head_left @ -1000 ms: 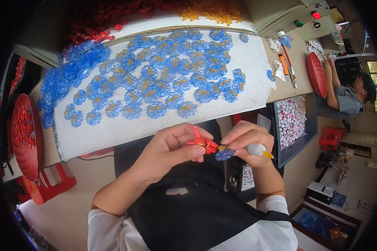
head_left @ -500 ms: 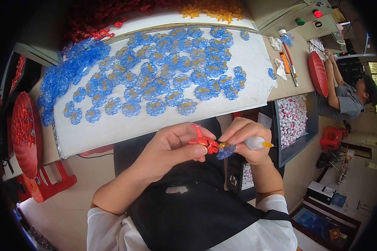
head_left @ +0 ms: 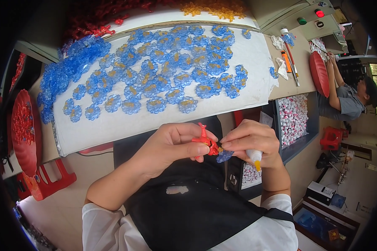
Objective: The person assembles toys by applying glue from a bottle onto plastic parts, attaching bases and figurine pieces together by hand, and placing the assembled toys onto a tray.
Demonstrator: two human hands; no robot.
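In front of my apron, my left hand [head_left: 165, 146] pinches a small red plastic figure [head_left: 204, 141] between thumb and fingers. My right hand [head_left: 255, 140] holds a translucent blue scalloped piece [head_left: 225, 156] by its edge, close against the figure's right side. A bit of yellow shows where the two pieces meet; I cannot tell whether they are joined. Tucked in the same right hand is a white squeeze bottle [head_left: 254, 155] with a yellow tip that points down. Beyond my hands, several blue scalloped pieces with yellow parts [head_left: 156, 104] lie spread on a white sheet [head_left: 238, 108].
A heap of blue pieces [head_left: 56, 79] lies at the sheet's left. Red parts [head_left: 96, 31] and yellow parts [head_left: 213, 9] lie at the back. A red dish [head_left: 23, 146] stands left. On the right are a bin [head_left: 312, 121] of small white-and-pink pieces and a co-worker [head_left: 352, 98].
The bottle in my right hand has swung from pointing right to pointing down. The red figure has turned a little more upright, and the blue piece stays against it.
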